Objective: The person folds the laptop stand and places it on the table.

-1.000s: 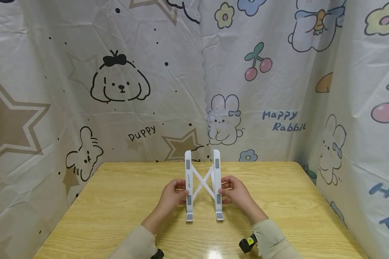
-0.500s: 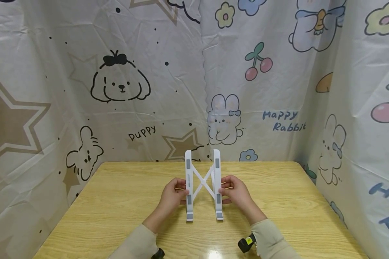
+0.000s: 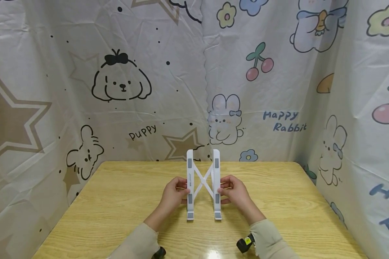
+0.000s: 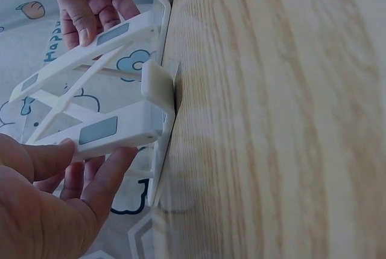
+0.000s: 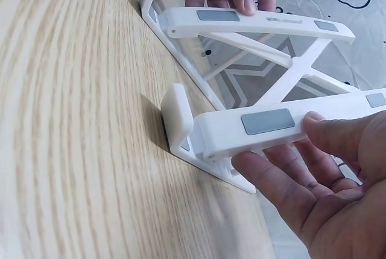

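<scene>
A white folding laptop stand (image 3: 202, 181) with grey pads stands raised on the table, its two arms joined by an X-shaped brace. My left hand (image 3: 174, 192) grips the left arm from outside, thumb on the top face and fingers beneath. On the other side my right hand (image 3: 235, 192) grips the right arm (image 5: 271, 123) the same way. In the left wrist view, the thumb of the left hand (image 4: 54, 192) lies beside a grey pad (image 4: 98, 130). The stand's hooked front lips point toward me, and its base rails touch the table.
The wooden table (image 3: 116, 201) extends around the stand on all sides. Behind it and to both sides hangs a printed curtain (image 3: 168, 90). A black wrist camera (image 3: 245, 244) sits by the right sleeve.
The stand's two arms have come slightly closer together, and both hands have moved inward with them. Their grips look the same. The head view has shifted a little.
</scene>
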Tool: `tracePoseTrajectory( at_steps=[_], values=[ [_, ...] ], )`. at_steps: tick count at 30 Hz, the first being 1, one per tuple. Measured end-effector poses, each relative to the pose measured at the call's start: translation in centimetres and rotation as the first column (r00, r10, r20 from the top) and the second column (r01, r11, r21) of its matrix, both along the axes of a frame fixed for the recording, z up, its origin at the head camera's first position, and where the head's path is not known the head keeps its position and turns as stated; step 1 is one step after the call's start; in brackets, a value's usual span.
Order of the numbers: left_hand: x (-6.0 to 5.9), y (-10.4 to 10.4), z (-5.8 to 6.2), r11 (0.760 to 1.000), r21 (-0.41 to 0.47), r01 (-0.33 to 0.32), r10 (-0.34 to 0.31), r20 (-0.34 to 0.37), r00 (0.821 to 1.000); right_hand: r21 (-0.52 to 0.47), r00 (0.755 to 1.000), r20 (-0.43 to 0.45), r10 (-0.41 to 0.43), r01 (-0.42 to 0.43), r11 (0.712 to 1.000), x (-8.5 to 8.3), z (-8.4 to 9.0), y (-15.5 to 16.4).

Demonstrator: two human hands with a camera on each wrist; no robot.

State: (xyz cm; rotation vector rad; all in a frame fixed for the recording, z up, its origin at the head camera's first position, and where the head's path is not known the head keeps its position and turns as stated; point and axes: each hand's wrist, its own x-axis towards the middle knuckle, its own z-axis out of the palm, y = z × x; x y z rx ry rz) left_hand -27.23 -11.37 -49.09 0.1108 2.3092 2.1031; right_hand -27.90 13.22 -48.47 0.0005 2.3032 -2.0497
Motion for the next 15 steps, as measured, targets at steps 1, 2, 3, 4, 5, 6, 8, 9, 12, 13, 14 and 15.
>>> tracePoseTrajectory(
  at_steps=[1, 2, 3, 4, 5, 6, 8, 9, 12, 13, 14, 15],
  values=[
    [-0.02, 0.05, 0.02, 1.000, 0.001, 0.001, -0.001, 0.000, 1.000, -0.002, 1.000, -0.003, 0.000, 0.000, 1.000, 0.04, 0.01, -0.05],
    [0.02, 0.08, 0.09, 1.000, 0.003, 0.002, -0.002, 0.000, 1.000, -0.005, 1.000, -0.002, 0.001, -0.001, 1.000, -0.05, -0.15, -0.03],
    [0.00, 0.11, 0.10, 1.000, 0.003, 0.003, -0.003, -0.002, 1.000, -0.008, 1.000, -0.003, 0.002, -0.002, 1.000, -0.02, -0.11, -0.06],
    [-0.01, 0.17, 0.11, 1.000, 0.004, 0.003, -0.003, -0.003, 1.000, -0.011, 1.000, -0.003, 0.003, -0.003, 1.000, -0.01, -0.09, -0.10],
    [-0.02, 0.23, 0.12, 1.000, 0.003, 0.003, -0.003, -0.006, 1.000, -0.014, 1.000, -0.003, 0.003, -0.003, 1.000, -0.03, -0.13, -0.14],
    [-0.03, 0.28, 0.07, 1.000, 0.000, 0.005, -0.005, -0.013, 1.000, -0.016, 1.000, 0.001, 0.003, -0.003, 1.000, -0.02, -0.12, -0.20],
    [-0.06, 0.40, 0.01, 1.000, -0.002, 0.004, -0.004, -0.017, 1.000, -0.023, 1.000, 0.003, 0.001, -0.001, 1.000, -0.02, -0.14, -0.31],
    [-0.10, 0.45, -0.03, 1.000, 0.000, 0.003, -0.003, -0.016, 1.000, -0.024, 1.000, 0.002, 0.000, 0.000, 1.000, -0.02, -0.18, -0.36],
    [-0.18, 0.62, -0.08, 1.000, -0.011, 0.005, -0.005, -0.026, 1.000, -0.031, 1.000, -0.001, -0.004, 0.004, 1.000, -0.03, -0.32, -0.52],
    [-0.21, 0.68, -0.05, 1.000, -0.010, 0.002, -0.002, -0.022, 1.000, -0.032, 1.000, -0.003, -0.004, 0.004, 0.999, -0.01, -0.31, -0.60],
    [-0.25, 0.73, -0.06, 1.000, -0.009, 0.001, -0.001, -0.020, 1.000, -0.032, 1.000, -0.005, -0.003, 0.003, 0.999, 0.01, -0.33, -0.66],
    [-0.30, 0.78, -0.10, 1.000, -0.011, 0.001, -0.001, -0.022, 1.000, -0.034, 1.000, -0.008, -0.002, 0.002, 0.999, 0.05, -0.33, -0.72]
  ],
)
